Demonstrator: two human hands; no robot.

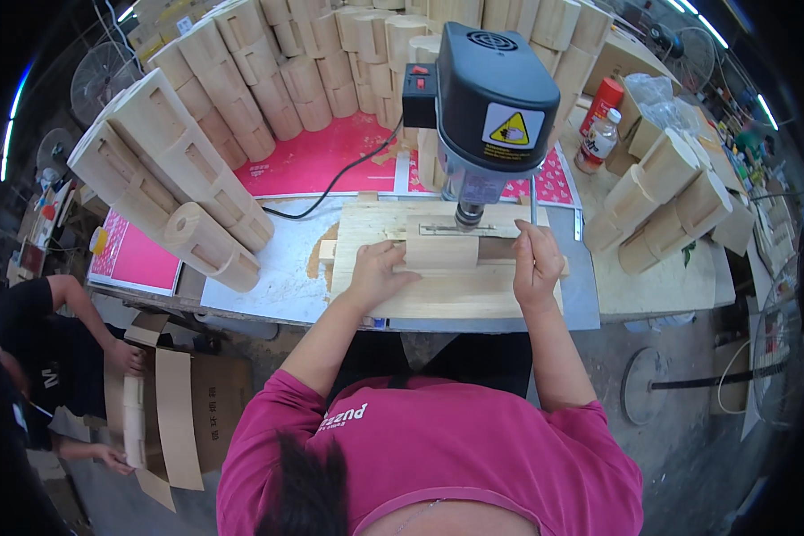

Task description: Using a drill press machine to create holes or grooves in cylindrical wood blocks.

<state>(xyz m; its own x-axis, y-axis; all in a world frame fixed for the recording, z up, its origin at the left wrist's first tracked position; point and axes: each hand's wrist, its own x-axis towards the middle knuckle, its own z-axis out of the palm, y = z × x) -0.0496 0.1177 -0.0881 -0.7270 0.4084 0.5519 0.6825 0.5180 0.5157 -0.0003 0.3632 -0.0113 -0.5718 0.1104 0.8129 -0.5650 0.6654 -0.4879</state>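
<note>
A pale wooden block [441,253] lies on the wooden work board [456,299], below the chuck [468,214] of a dark drill press [496,98]. My left hand [382,273] holds the block's left end, with the thumb along its near side. To the right, my right hand [537,266] is closed round the lower end of the drill press's thin metal lever [534,204]. A slotted wooden strip [456,230] sits just behind the block. Whether the bit touches the wood cannot be made out.
Stacked wooden cylinders [232,116] curve around the back and left, with more cylinders [657,201] at right. A black cable [330,186] crosses the pink sheet [330,152]. A plastic bottle [598,143] stands at right. On the left, a co-worker handles wood over a cardboard box [179,420].
</note>
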